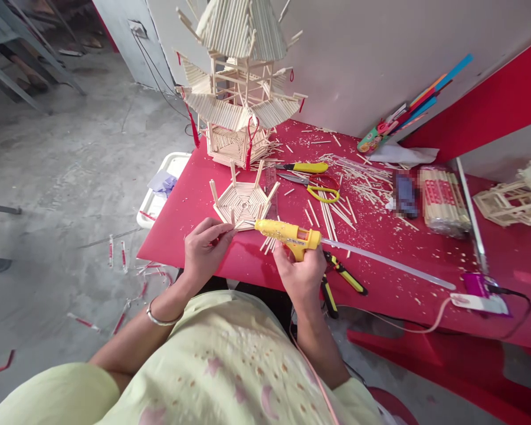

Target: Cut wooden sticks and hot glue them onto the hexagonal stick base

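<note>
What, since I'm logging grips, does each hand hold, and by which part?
The right hand holds the glue gun by its handle. The left hand's fingers are pinched together near the frame; what they hold, if anything, cannot be told.

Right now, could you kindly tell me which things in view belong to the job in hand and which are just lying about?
In use:
- glue gun, in the right hand
- glue stick behind it
- wooden base

Seemingly lying about:
- scissors
- knife
- pliers
- scraps on the floor

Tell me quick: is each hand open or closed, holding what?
Left hand: closed in a pinch; whether it holds anything can't be told.
Right hand: closed, holding the glue gun.
</note>
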Tool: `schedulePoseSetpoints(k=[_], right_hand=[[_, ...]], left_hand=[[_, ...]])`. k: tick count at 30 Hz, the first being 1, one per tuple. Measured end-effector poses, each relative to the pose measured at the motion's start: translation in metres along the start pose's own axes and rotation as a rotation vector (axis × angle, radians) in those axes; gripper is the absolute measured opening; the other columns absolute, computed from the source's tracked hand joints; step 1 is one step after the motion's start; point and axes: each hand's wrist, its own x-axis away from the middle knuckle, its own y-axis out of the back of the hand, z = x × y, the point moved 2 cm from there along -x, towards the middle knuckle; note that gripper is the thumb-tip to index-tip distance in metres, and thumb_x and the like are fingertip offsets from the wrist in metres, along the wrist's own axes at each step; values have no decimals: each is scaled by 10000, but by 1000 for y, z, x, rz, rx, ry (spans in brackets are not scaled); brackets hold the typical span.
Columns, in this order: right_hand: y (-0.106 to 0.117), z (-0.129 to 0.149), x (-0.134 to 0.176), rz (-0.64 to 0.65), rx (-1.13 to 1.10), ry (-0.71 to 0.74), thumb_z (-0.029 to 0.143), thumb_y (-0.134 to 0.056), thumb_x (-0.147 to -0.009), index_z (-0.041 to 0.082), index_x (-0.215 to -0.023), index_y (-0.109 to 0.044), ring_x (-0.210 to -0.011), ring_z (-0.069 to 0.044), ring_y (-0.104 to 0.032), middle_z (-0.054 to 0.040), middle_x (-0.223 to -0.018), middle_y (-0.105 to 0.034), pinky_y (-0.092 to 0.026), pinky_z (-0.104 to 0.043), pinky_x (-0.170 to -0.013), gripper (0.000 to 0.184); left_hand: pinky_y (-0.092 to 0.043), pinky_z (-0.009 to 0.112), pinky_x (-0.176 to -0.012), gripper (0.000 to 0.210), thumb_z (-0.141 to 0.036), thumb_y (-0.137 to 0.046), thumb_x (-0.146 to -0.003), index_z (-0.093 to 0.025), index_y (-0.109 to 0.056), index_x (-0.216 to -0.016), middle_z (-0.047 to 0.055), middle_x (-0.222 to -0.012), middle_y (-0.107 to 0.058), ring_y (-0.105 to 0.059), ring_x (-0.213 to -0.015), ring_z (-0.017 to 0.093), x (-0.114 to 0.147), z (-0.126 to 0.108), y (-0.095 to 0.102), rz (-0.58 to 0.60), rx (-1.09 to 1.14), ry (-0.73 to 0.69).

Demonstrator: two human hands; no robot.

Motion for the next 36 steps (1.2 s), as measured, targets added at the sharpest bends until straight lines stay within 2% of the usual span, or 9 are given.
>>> schedulePoseSetpoints(k=[7,14,26,36], right_hand=[[-1,-2,2,-4,21,-4,424,-702,-851,205,-869,-659,-673,-241,-676,-73,-752,-696,-581,-381,-666,224],[-2,-3,2,11,19,-20,419,-685,-844,203,-869,-660,-674,-247,-676,-79,-760,-701,-582,-396,-671,218],[-3,-3,2,-22,48,30,378,-661,-835,177,-895,-669,-654,-245,-681,-83,-760,-701,-590,-383,-639,209],[-3,-3,2,-2,55,2,370,-629,-820,188,-877,-661,-657,-246,-670,-80,-751,-692,-597,-400,-658,193]], left_hand=[[-470,234,-546,83,-283,-744,-909,-230,-807,-903,18,-795,-730,-611,-611,99,5,-1,-7,30,84,32],[-507,224,-524,105,-316,-759,-901,-224,-808,-907,1,-745,-707,-628,-550,94,6,0,-10,65,178,141],[-557,220,-561,143,-340,-778,-886,-218,-824,-944,14,-755,-692,-642,-594,106,11,9,-16,74,243,207],[-557,225,-561,147,-346,-792,-868,-227,-832,-944,18,-753,-691,-630,-590,115,14,11,-18,77,292,261]])
